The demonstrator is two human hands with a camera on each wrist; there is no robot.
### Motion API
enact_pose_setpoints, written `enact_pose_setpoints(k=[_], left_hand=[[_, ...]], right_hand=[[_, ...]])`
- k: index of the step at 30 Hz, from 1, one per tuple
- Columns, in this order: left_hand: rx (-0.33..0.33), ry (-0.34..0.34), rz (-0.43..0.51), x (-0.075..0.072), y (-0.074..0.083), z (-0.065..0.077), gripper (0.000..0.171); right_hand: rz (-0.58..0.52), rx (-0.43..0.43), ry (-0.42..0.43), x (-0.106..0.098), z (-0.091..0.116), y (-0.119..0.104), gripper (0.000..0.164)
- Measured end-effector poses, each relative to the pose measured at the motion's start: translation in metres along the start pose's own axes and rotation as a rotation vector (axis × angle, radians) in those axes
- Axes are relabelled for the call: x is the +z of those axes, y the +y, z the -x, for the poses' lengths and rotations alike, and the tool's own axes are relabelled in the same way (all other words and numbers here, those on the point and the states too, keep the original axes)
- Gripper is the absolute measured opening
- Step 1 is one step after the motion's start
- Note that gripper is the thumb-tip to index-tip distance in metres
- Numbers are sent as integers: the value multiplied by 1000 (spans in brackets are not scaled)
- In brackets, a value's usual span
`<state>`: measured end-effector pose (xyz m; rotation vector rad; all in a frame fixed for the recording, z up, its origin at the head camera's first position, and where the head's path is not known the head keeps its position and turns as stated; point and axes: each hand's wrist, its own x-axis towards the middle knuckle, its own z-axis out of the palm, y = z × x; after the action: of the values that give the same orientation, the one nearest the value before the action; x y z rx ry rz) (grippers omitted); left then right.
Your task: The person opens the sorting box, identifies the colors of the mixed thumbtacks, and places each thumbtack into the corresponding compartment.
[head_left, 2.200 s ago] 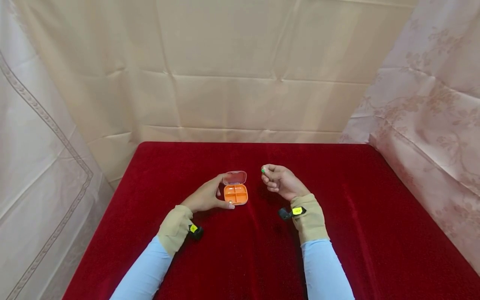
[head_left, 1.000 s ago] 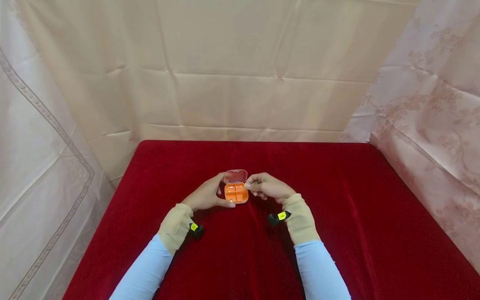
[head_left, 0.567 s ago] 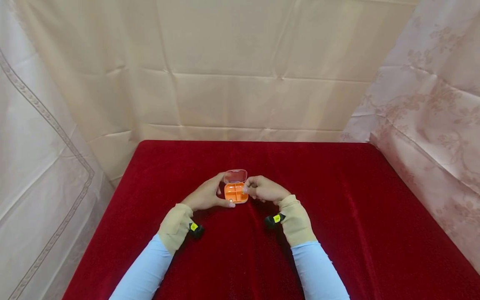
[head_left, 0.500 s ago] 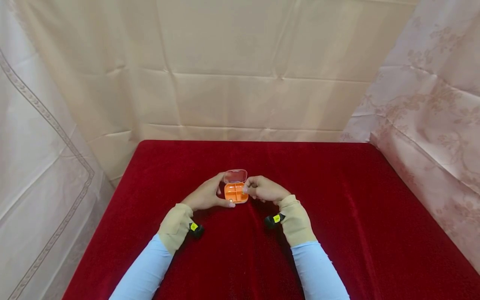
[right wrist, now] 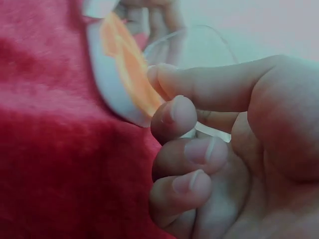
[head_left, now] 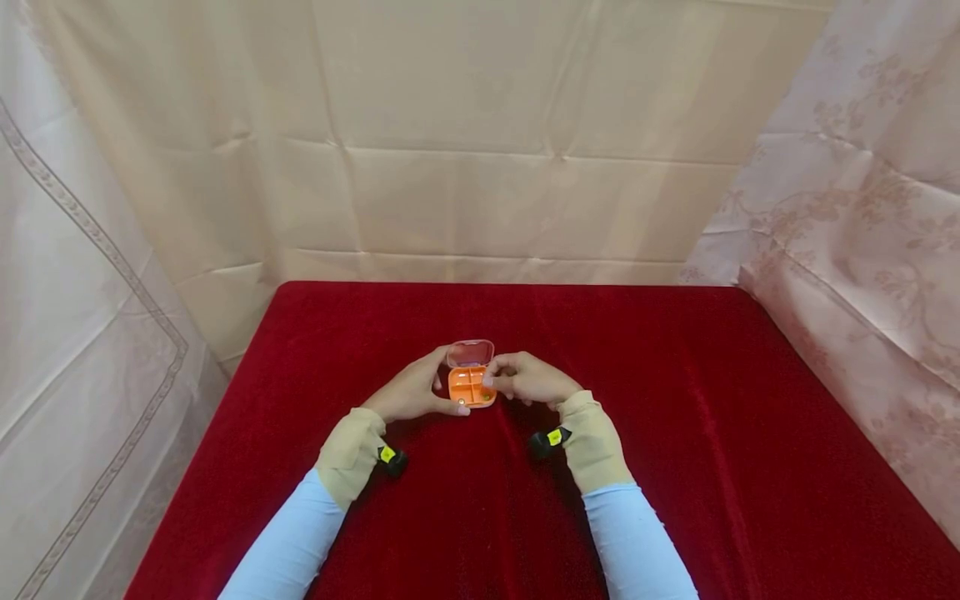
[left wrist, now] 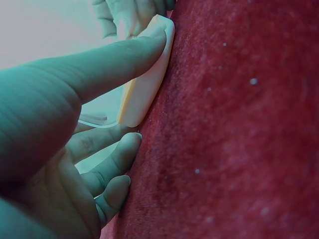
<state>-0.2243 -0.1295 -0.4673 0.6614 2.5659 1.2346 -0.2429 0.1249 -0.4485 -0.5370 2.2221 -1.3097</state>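
Note:
An orange pill box [head_left: 471, 387] with four-way dividers and a raised clear lid [head_left: 471, 353] sits on red cloth. My left hand [head_left: 420, 388] holds it from the left, thumb [left wrist: 144, 46] on its front wall and fingers behind. A small round whitish piece [head_left: 461, 402] shows in the front-left compartment. A small yellow-green piece [head_left: 487, 397] lies in the front-right one. My right hand [head_left: 528, 379] reaches over the box's right side with curled fingers [right wrist: 192, 152]; its thumb tip is right at the orange compartments in the right wrist view. Nothing shows between its fingertips.
A red velvet cloth [head_left: 480, 517] covers the table, whose far edge runs below a beige curtain [head_left: 450, 167]. Patterned drapes [head_left: 862, 250] hang on the right and a white one [head_left: 82, 292] on the left. A small black camera [head_left: 543, 443] sits at the right wrist.
My right hand has come left and down to the box with the small green piece, which now lies in the front-right compartment. The left hand and box have stayed put.

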Motion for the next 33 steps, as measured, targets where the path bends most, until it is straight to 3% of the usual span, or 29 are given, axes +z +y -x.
enact_pose_setpoints(k=[9, 13, 19, 24, 33], left_hand=[[-10, 6, 10, 1, 0, 1, 87], [-8, 10, 3, 2, -1, 1, 84], [-17, -3, 4, 3, -1, 1, 80], [-11, -5, -4, 2, 0, 0, 73], [1, -6, -35, -2, 0, 0, 72]], right_hand=[[-229, 67, 203, -10, 0, 1, 32], [-317, 85, 239, -3, -5, -4, 42], [-311, 95, 214, 6, -9, -7, 48], [-250, 69, 172, -1, -5, -2, 49], [-160, 30, 49, -11, 0, 2, 34]])
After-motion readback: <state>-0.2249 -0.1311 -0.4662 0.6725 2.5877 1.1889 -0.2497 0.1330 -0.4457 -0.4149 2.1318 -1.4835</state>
